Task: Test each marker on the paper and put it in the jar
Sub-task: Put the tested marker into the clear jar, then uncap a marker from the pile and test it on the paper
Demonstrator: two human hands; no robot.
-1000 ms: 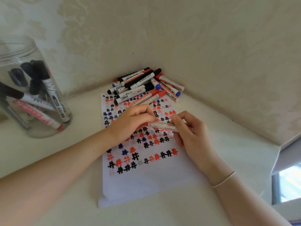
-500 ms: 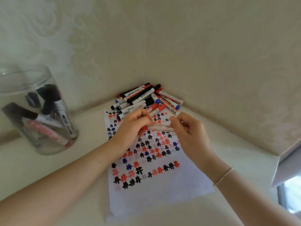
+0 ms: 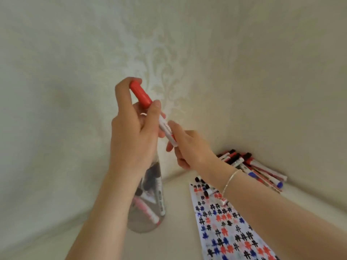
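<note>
The clear jar (image 3: 150,212) stood on the table (image 3: 178,244) near the wall, largely hidden behind the left forearm, and held several capped markers, red and black, leaning inside it. Above it, the left hand (image 3: 131,128) was closed around the cap end of a red marker (image 3: 150,109), while the right hand (image 3: 189,149) pinched the white barrel's lower end. The paper (image 3: 225,222), covered with black, red and blue marks, lay to the right of the jar. A pile of markers (image 3: 253,166) filled the corner where the patterned walls (image 3: 75,72) met. Bare table lay between jar and paper.
</note>
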